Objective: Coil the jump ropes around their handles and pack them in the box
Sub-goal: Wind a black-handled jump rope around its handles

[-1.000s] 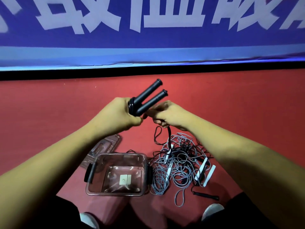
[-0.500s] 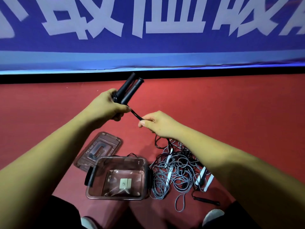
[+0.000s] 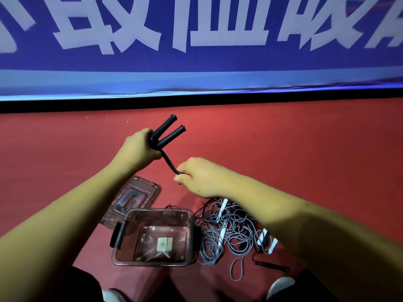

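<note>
My left hand (image 3: pixel 139 149) grips the base of two black jump-rope handles (image 3: pixel 168 132), which splay up and to the right in a V. A black rope (image 3: pixel 169 161) runs taut from the handles down to my right hand (image 3: pixel 196 176), whose fingers pinch it. Below, on the red floor, stands a clear plastic box (image 3: pixel 118 247) with black side latches, open and holding only a small white packet. To its right lies a tangled pile of grey and black ropes (image 3: pixel 226 232) with white handles (image 3: pixel 221 214).
The clear box lid (image 3: pixel 133 198) lies flat behind and left of the box. A loose black handle (image 3: pixel 271 266) lies at the pile's right edge. A blue banner wall (image 3: pixel 196 51) bounds the floor ahead. My shoe tips (image 3: pixel 281 288) show at the bottom.
My right hand has moved from against the handles down and to the right, drawing the black rope out taut. The left hand swung the handles left, then back slightly right.
</note>
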A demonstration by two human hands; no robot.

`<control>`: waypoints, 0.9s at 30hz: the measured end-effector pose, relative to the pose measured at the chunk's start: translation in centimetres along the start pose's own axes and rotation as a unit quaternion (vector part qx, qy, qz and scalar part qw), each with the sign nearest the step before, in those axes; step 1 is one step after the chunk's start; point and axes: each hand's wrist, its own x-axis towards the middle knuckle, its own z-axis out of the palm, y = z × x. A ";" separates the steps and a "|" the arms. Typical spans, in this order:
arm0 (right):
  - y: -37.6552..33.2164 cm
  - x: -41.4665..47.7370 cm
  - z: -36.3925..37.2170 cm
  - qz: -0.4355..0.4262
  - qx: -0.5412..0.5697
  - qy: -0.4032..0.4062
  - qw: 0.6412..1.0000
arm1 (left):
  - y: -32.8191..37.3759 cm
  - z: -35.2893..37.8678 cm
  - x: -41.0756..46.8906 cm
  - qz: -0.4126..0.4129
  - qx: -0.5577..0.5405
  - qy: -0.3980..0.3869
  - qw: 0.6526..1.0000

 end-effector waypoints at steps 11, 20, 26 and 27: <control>1.8 -0.9 -3.9 -0.022 -0.111 0.105 0.988 | 3.3 3.8 -3.5 0.159 0.183 -0.254 0.936; 3.8 -0.5 -5.9 -0.025 0.025 0.105 0.994 | 4.8 2.4 -5.3 0.167 0.026 -0.334 0.927; 5.5 -1.0 -6.4 0.000 0.204 0.054 0.978 | 5.5 0.6 -6.3 0.160 -0.128 -0.353 0.913; 5.7 -1.1 -6.5 0.002 0.249 0.044 0.967 | 5.8 0.4 -6.6 0.167 -0.139 -0.344 0.914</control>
